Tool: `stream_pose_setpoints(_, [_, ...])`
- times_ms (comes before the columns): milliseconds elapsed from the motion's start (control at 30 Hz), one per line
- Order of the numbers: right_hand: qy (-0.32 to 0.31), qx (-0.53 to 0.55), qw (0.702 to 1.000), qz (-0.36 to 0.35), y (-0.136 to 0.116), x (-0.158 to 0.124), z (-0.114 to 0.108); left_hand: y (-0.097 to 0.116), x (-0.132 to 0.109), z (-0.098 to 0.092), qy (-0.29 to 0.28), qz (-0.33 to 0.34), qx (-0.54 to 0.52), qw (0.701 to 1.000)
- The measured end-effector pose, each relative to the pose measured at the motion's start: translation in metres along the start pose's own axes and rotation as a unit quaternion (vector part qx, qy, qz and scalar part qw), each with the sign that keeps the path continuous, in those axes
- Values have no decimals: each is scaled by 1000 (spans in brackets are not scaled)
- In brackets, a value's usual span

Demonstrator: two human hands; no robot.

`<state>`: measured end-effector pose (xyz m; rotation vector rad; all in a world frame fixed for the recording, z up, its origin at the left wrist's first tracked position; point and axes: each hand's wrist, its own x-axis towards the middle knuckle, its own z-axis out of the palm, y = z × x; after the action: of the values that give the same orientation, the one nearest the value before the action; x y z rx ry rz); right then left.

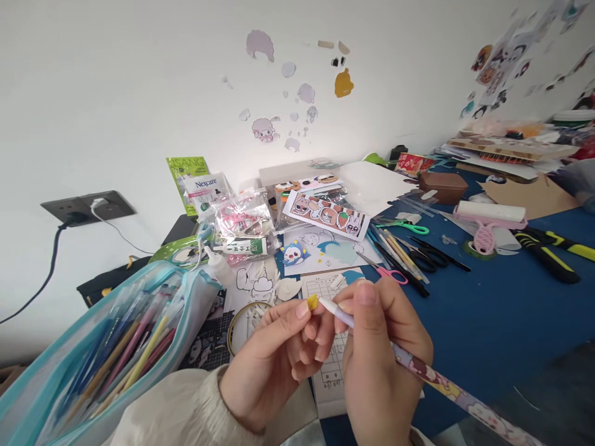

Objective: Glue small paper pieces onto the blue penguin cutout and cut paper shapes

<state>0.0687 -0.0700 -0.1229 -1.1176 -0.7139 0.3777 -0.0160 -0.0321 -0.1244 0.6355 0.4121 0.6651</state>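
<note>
My left hand [283, 347] pinches a small yellow piece [313, 301], perhaps paper, between thumb and forefinger. In my right hand [383, 347] is a slim pen [441, 387] with a cartoon-patterned barrel and a whitish tapered tip. That tip meets or nearly meets the right side of the yellow piece; I cannot tell if they touch. Below the hands lies a printed sheet with a grid [330, 365]. Just beyond are white paper scraps [288, 288], a roll of tape [231, 337] and a blue-and-white penguin-like cutout [294, 254].
A clear pouch with pale blue edges [186, 334], full of pens, stands at the left. Pink-handled scissors [390, 274], green-handled scissors [409, 228] and several pens lie behind my right hand. Further right are a pink roller [486, 232] and yellow-black pliers [551, 260].
</note>
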Motion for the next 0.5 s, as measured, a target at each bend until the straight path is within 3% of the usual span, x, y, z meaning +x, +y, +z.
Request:
stream_pose_setpoints(200, [-21, -3, 1000, -18, -1, 0, -1, 1, -1, 1, -2, 2, 7, 1000])
stream_pose_setpoints(500, [24, -57, 998, -12, -2, 2, 0, 0, 0, 0, -7, 11, 9, 1000])
